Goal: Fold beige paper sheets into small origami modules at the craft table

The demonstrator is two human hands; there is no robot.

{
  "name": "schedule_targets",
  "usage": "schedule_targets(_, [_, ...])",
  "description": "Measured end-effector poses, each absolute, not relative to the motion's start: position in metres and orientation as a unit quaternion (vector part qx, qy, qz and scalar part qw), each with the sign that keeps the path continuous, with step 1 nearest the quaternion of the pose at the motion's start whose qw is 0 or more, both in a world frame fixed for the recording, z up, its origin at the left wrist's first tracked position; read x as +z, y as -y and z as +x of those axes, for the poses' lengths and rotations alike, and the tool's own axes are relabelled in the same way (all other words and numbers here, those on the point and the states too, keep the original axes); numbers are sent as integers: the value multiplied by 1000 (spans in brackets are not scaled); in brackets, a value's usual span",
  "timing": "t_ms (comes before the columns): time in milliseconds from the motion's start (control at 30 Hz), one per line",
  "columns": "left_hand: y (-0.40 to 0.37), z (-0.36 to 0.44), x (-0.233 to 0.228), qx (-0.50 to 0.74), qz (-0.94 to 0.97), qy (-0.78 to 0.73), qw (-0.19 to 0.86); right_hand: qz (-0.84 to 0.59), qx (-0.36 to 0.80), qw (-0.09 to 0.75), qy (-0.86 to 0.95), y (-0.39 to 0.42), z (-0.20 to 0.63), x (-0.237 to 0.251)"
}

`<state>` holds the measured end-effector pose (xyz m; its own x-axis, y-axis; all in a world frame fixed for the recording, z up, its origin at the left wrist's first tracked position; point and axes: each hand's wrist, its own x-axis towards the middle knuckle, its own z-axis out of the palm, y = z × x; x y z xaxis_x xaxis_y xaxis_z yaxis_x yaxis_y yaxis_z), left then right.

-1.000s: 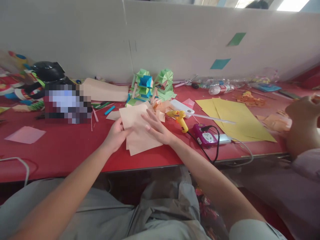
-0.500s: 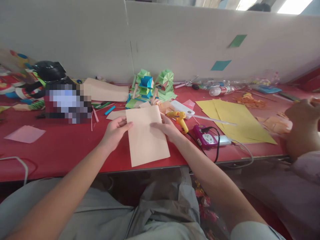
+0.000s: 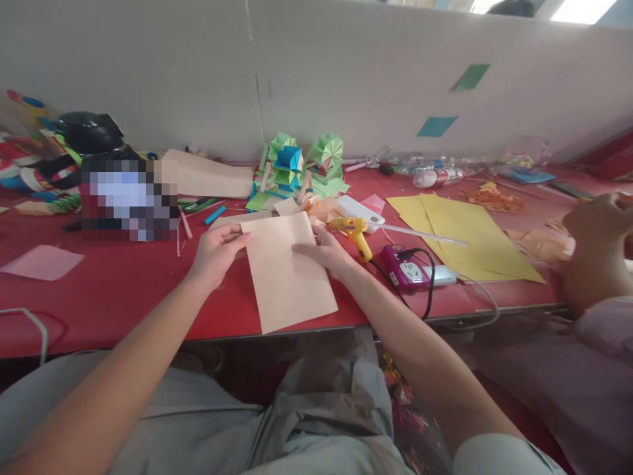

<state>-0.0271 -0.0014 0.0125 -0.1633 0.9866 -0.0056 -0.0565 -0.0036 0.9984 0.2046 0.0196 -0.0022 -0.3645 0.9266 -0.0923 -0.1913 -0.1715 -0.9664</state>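
A sheet of peach-coloured paper [image 3: 289, 284], perhaps folded, is held above the front edge of the red table, tilted slightly. My left hand [image 3: 217, 254] pinches its upper left edge, the thumb tip just over the border and the fingers curled behind. On the right side, my right hand [image 3: 329, 254] grips the paper with the thumb flat across its face and the other fingers partly hidden behind it. Right beside that hand lies a yellow glue gun [image 3: 353, 234]. Just beyond the paper are green and blue folded-paper pieces [image 3: 289, 165] and paper scraps.
A purple power strip [image 3: 405, 269] with cables sits at right, near yellow sheets [image 3: 465, 237]. Another peach sheet [image 3: 208, 175] lies behind. A plastic bottle [image 3: 438, 177] rests by the wall. At far right is a co-worker's arm [image 3: 598, 257]. A pink paper square [image 3: 42, 262] lies left.
My left hand has slid slightly left and up, its thumb now nearer the paper's edge. The paper has turned a little. The view has shifted slightly.
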Motion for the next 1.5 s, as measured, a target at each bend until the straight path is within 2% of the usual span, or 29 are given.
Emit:
schedule_targets(400, [-3,-35,4,565,452,-547,419,-362,679,396,502,-19,205,-3])
schedule_targets(1500, [2,-34,14,541,423,-555,469,-350,675,398,513,-21,205,-6])
